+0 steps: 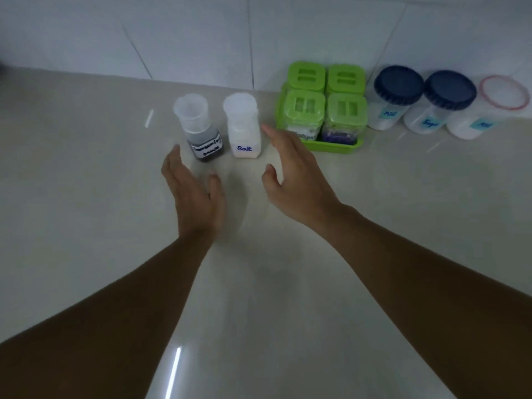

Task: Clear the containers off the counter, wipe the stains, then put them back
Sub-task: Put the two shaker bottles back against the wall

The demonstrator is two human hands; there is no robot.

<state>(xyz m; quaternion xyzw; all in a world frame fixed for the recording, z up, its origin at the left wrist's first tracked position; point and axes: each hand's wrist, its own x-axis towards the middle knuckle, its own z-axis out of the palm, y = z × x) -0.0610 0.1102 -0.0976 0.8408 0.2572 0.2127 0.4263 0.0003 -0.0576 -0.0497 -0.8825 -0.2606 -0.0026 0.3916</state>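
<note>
The left hand (193, 194) is spread and empty just beside a dark bottle (201, 131) labelled "seasoning sauce". Touching it stands a white bottle (244, 128) marked "Salt". The right hand (296, 174), fingers apart and empty, partly covers the green tray (331, 146) of green-lidded jars. Blue-lidded jars (400, 96) follow; their labels are blurred.

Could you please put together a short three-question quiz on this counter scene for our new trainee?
1. True or false: the left hand is gripping the seasoning sauce bottle.
2. How many green-lidded jars sit in the green tray?
3. Which stands directly left of the tray: A) the Salt bottle, B) a blue-lidded jar, C) the red-rimmed jar?

Key:
1. False; both it and the right hand are open, holding nothing.
2. Four.
3. A.
</note>
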